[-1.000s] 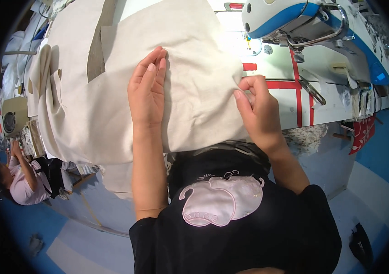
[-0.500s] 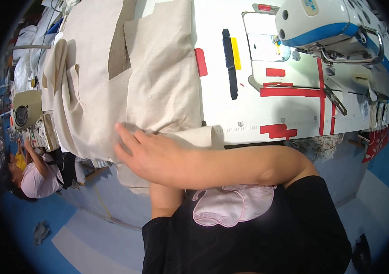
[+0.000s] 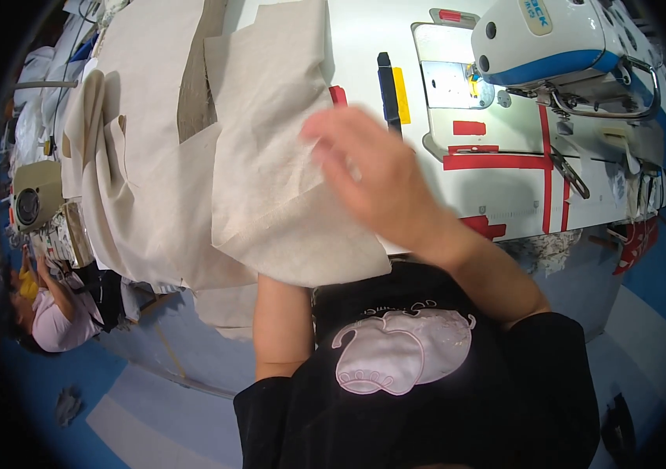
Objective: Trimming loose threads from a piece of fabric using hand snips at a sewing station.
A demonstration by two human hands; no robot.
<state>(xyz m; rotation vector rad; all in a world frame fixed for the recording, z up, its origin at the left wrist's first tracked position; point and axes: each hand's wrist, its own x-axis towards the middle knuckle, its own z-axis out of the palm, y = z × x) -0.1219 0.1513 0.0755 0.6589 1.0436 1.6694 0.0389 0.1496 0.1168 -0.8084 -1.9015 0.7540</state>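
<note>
Over the right edge of a beige cloth piece [image 3: 266,109] is my right hand [image 3: 376,176], slightly blurred. Its fingers are stretched out with a gap between them, and nothing shows in its grasp. My left forearm [image 3: 282,320] runs in under the cloth's near edge, so my left hand is hidden beneath it. The near part of the cloth is spread in a wide flap toward my body. More beige cloth [image 3: 149,102] lies to its left, in folds that hang over the table's front edge.
A white and blue sewing machine [image 3: 544,47] stands at the right. Metal thread snips [image 3: 570,173] lie near red tape [image 3: 497,162] on the white table. Black and yellow strips [image 3: 392,94] are beside the cloth. At far left, another person [image 3: 63,309] sits near a beige box [image 3: 36,195].
My right hand has moved up and right, from the cloth's near left part to its right edge. The near part of the cloth has been spread out, covering my left wrist.
</note>
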